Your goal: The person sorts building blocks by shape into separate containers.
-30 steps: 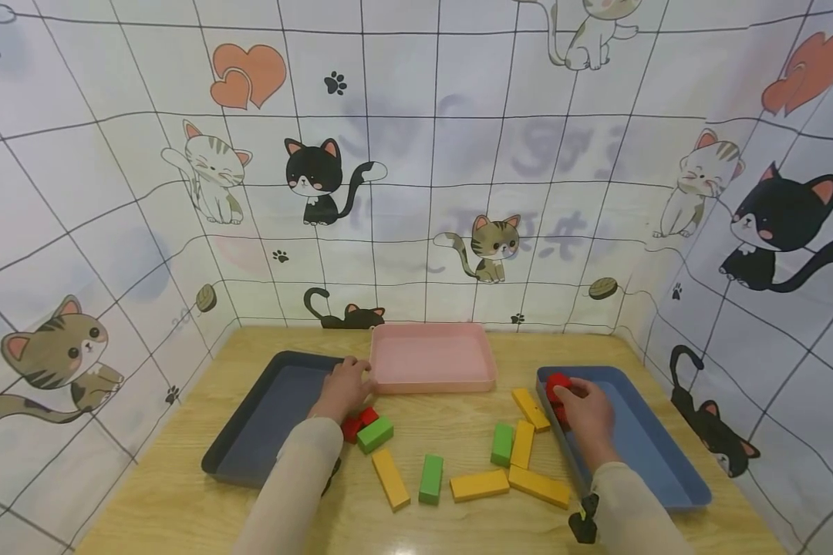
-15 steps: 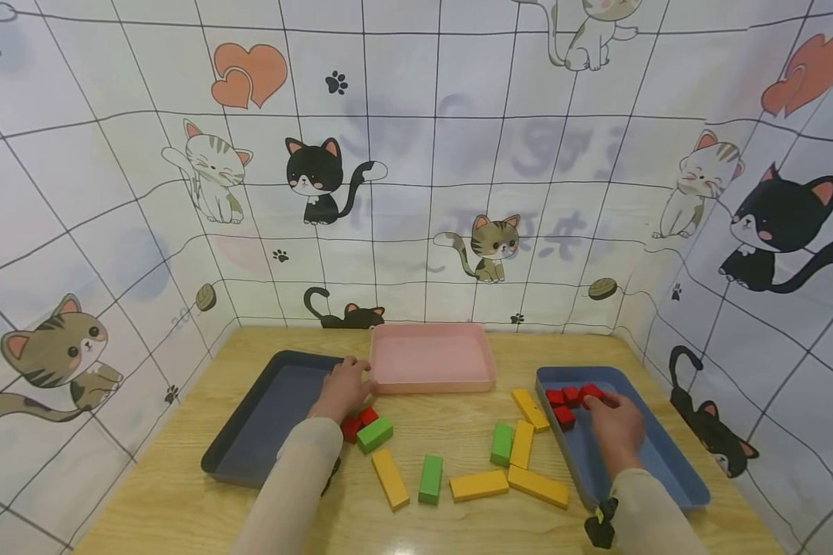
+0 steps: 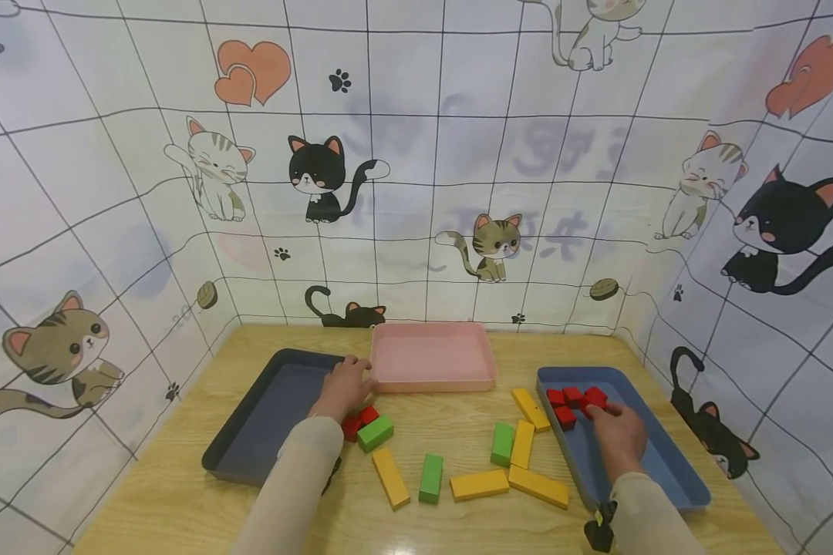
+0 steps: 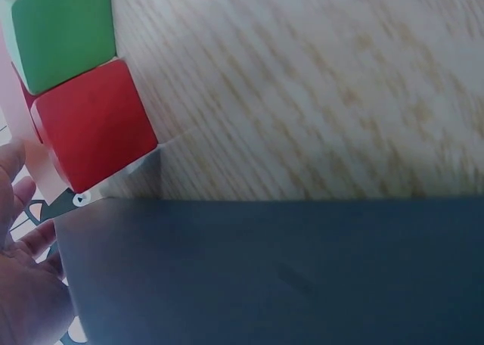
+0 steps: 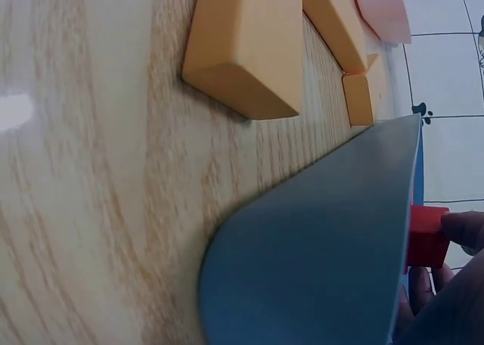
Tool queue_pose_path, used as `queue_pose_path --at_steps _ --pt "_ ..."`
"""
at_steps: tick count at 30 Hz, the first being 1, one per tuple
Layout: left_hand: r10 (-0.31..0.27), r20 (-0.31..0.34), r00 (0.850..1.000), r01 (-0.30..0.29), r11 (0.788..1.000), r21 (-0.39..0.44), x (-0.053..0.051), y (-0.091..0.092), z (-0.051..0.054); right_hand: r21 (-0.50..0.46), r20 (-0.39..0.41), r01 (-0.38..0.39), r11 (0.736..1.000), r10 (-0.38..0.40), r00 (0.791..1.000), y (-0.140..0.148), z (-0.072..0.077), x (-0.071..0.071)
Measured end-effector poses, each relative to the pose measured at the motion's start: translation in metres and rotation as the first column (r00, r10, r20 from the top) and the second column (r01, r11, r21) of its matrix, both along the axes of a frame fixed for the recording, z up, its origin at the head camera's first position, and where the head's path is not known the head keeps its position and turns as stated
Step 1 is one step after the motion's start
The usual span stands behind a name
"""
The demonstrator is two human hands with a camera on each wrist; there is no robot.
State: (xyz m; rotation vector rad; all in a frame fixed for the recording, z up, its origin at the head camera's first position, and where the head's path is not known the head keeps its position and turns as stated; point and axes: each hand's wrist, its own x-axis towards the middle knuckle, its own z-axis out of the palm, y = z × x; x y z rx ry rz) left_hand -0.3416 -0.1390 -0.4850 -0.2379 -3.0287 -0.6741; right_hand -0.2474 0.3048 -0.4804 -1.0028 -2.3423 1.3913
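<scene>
My right hand [image 3: 619, 441] is inside the blue tray [image 3: 673, 470], its thumb and fingers pinching a red block [image 3: 595, 398] beside several other red blocks [image 3: 564, 417]. In the right wrist view the thumb lies against that red block [image 5: 428, 237], with fingers below it. My left hand [image 3: 345, 389] rests at the right edge of the dark tray [image 3: 264, 416], holding nothing. Its fingers look loose and apart in the left wrist view. Just below it on the table are red blocks [image 3: 351, 428] and a green block [image 3: 376, 433].
A pink tray [image 3: 433, 358] stands at the back centre. Yellow blocks [image 3: 479, 486] and green blocks [image 3: 431, 479] lie scattered on the wooden table [image 3: 361, 532] between the side trays. A cat-patterned cloth [image 3: 416, 154] surrounds the table's back and sides.
My right hand has moved rightward from the blue tray's left side and come slightly nearer, with the red block set lower among the others. The left hand has stayed in place.
</scene>
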Motion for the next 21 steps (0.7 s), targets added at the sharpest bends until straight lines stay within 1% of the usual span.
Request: queue_pose_path --at_steps 5,11,21 --pt "-0.005 -0.011 1.000 0.005 1.000 0.003 0.0006 0.0004 0.0007 0.017 0.024 -0.016 1.000 0.015 1.000 0.0001 -0.0020 0.0010" --pt "-0.008 -0.017 1.000 0.008 1.000 -0.001 0.0012 0.0009 0.0015 0.049 0.029 -0.031 0.998 0.029 0.999 -0.0015 -0.0029 0.0022" --pt "-0.007 -0.003 1.000 0.007 1.000 -0.001 0.0008 -0.0001 0.0016 0.067 0.019 -0.012 0.998 0.011 1.000 -0.0030 -0.0026 0.0013"
